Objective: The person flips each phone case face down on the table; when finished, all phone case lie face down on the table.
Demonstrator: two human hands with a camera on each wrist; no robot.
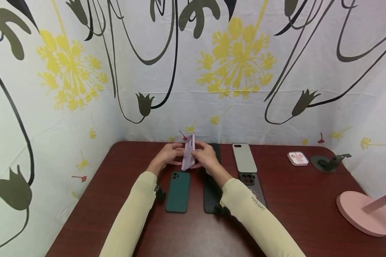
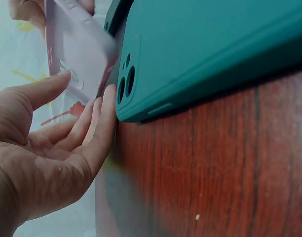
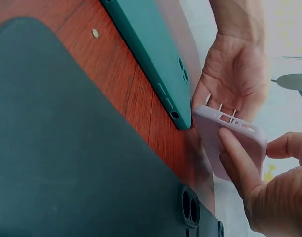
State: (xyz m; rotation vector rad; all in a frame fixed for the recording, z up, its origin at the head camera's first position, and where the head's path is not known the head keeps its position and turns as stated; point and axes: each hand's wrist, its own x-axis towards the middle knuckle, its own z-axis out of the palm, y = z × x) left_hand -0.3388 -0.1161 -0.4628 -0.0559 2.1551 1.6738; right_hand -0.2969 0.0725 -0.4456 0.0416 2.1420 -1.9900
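Note:
A pale purple phone case is held tilted on its edge above the far part of the table. My right hand grips it, thumb on one side and fingers on the other, as the right wrist view shows. On the case's other side is my left hand, palm turned up. In the left wrist view, the left thumb overlaps the case near its camera cutout and the loosely extended fingers reach its lower edge. A green phone case lies flat beside the left wrist.
Beneath the right forearm is a black case, partly hidden. A grey phone case and a dark one lie to its right. Farther right are a small white box, a black stand and a pink round base.

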